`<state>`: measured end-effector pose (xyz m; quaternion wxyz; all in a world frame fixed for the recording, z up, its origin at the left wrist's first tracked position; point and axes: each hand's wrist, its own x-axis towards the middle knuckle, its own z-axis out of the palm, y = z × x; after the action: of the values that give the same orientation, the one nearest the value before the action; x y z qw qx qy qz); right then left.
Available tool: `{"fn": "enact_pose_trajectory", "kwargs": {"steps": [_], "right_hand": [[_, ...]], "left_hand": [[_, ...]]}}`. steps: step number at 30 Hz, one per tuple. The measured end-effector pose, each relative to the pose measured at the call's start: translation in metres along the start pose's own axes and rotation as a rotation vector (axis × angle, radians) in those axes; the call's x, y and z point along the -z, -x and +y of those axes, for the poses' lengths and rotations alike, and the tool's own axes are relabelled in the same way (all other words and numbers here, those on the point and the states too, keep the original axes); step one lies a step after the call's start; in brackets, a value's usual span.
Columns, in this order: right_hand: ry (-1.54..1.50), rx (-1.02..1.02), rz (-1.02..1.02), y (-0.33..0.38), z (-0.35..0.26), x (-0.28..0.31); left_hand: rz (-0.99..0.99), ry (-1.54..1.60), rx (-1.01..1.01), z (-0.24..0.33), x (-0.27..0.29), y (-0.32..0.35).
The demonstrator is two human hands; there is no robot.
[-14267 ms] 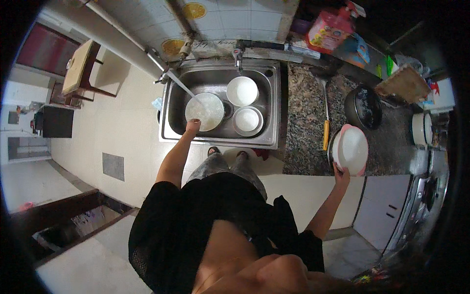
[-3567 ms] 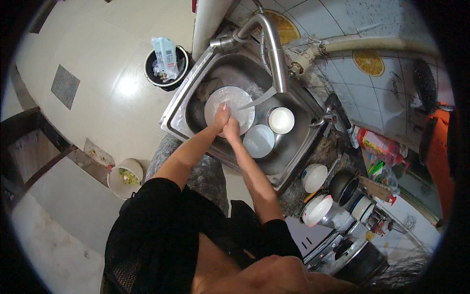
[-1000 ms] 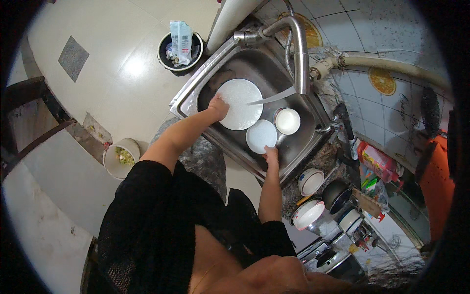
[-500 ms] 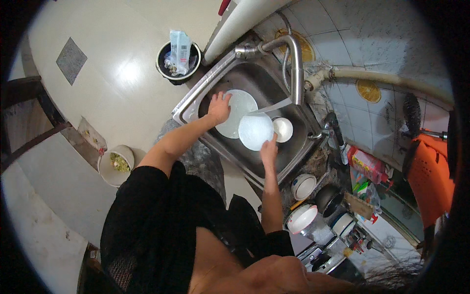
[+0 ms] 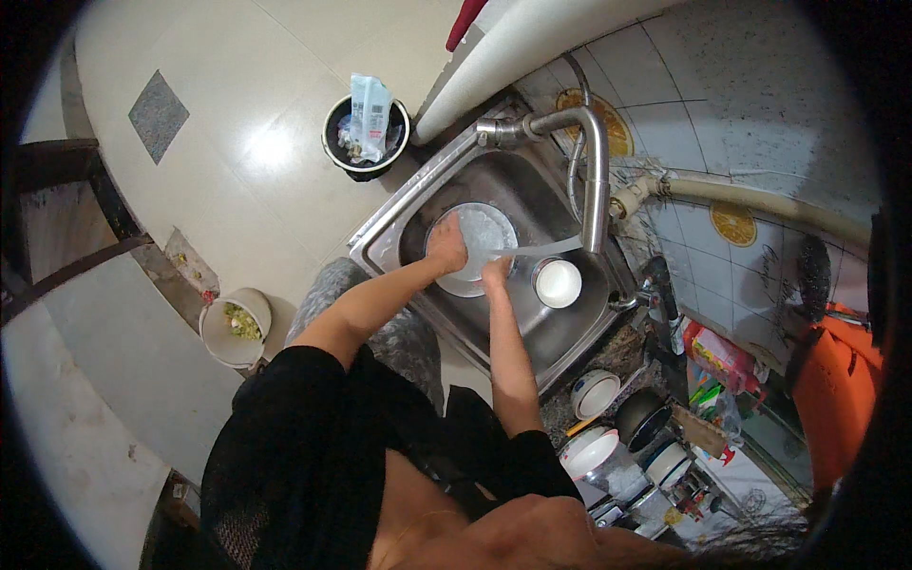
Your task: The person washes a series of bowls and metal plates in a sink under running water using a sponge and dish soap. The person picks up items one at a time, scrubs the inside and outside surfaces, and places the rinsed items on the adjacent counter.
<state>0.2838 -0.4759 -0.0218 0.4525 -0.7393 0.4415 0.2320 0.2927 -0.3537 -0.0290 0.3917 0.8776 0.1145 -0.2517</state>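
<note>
Your left hand (image 5: 448,243), grip wide, is over the large bowl (image 5: 488,231) near the sink's (image 5: 537,332) left corner; right hand (image 5: 496,273), grip indeterminable. Work evenly beneath the water stream (image 5: 546,248).

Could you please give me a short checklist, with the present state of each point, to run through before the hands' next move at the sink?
1. Large white bowl sits inside the sink: ok.
2. Faucet is running over the sink: ok, the water stream slants toward the large bowl, close to the right hand.
3. Left hand is free: ok, fingers extended over the large bowl, gripping nothing that shows.
4. Right hand's grip is secure: cannot tell, its fingers and anything in them are partly hidden.
5. Small white bowl is out of both hands: ok, it stands in the sink right of the large bowl.
</note>
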Motion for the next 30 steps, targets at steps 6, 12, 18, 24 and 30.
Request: {"fn": "enact_pose_trajectory", "kwargs": {"steps": [6,12,18,24,30], "right_hand": [[-0.479,-0.366,-0.251,-0.055,0.052,-0.008],[-0.802,-0.314,-0.286,-0.033,0.071,-0.034],[-0.917,0.131,-0.143,0.014,0.029,0.016],[-0.255,0.396,-0.001,0.049,0.002,0.074],[0.432,0.453,0.12,0.062,-0.026,0.072]], "left_hand": [[0.161,-0.056,-0.081,0.03,0.022,0.017],[0.193,0.281,-0.214,0.008,0.033,0.014],[0.26,0.443,-0.262,0.026,0.035,0.005],[-0.026,0.385,-0.042,0.019,-0.025,-0.004],[-0.632,0.69,0.333,0.0,-0.033,0.004]]}}
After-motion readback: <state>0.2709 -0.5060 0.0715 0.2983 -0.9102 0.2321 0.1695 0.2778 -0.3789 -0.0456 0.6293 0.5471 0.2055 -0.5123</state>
